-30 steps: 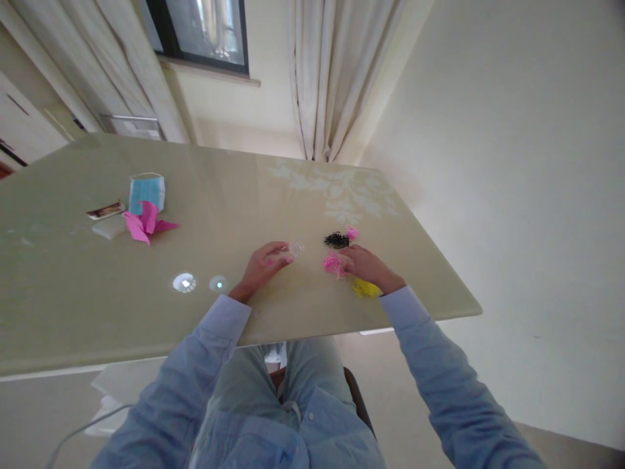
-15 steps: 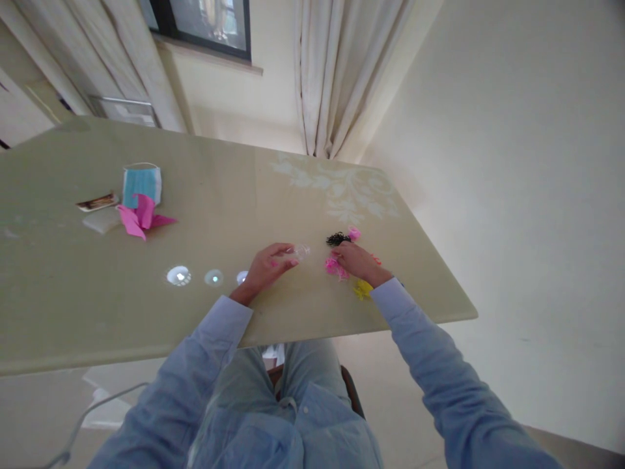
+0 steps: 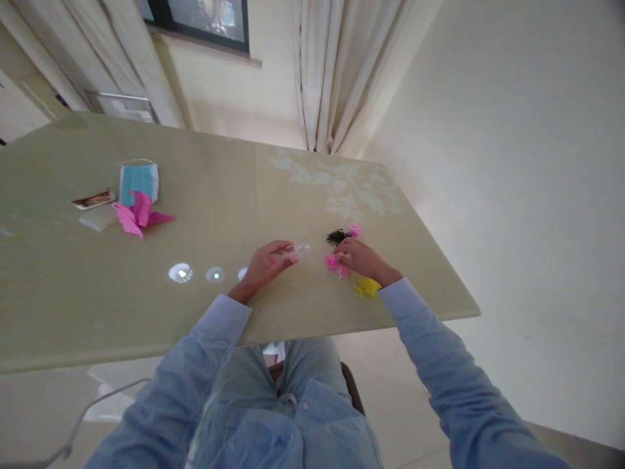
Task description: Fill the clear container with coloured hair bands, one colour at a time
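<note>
My left hand (image 3: 267,266) is closed around a small clear plastic container (image 3: 300,249), held above the table. A bit of pink shows by its palm; whether it lies inside the container I cannot tell. My right hand (image 3: 364,258) has its thumb and fingers pinched together at a pile of bright pink elastic bands (image 3: 334,264). What is between those fingertips is too small to make out. Just beyond them lies a heap of black elastic bands (image 3: 338,236), with a lighter pink bunch (image 3: 355,230) beside it. Yellow bands (image 3: 366,286) lie under the right wrist, partly covered.
On the left of the glossy table (image 3: 219,195) lie a blue face mask (image 3: 139,182), a folded pink paper piece (image 3: 139,213), a narrow printed packet (image 3: 94,198) and a whitish translucent piece (image 3: 99,218). A wall (image 3: 512,195) stands to the right.
My right hand has shifted slightly right and up, staying by the pink pile, and more of the yellow bands shows. My left hand stays almost in place with the clear container.
</note>
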`<state>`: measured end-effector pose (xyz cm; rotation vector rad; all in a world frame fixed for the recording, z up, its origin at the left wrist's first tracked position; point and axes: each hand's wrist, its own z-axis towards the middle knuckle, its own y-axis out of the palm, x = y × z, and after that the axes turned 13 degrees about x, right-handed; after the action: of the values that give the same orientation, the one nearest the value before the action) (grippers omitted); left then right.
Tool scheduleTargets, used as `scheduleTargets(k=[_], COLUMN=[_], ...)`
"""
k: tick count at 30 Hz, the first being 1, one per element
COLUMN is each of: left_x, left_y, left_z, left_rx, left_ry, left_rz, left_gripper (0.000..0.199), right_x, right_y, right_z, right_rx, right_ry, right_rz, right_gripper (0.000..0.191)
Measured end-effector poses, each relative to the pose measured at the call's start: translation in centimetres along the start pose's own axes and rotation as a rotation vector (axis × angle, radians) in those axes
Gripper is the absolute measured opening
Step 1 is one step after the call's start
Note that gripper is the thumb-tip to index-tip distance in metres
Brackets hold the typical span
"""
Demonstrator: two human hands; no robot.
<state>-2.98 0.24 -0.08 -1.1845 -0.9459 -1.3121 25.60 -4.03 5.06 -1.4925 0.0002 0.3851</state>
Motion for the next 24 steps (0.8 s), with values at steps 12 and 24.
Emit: scheduleTargets(k=[12,24], left_x=[-0.6,-0.3], left_y=[0.0,0.1], left_z=[0.1,0.1], left_rx=[-0.035,-0.029], left_ry=[0.023,0.027], left_rz=[0.027,0.049], left_gripper=[0.058,0.057], right_x=[1.6,1.6], right_y=[2.1,1.8], right_z=[-0.1,0.3], right_rx=[0.132,0.062], right_ry=[0.105,0.054], right_rz=[0.105,-0.036], right_gripper=[0.026,0.031])
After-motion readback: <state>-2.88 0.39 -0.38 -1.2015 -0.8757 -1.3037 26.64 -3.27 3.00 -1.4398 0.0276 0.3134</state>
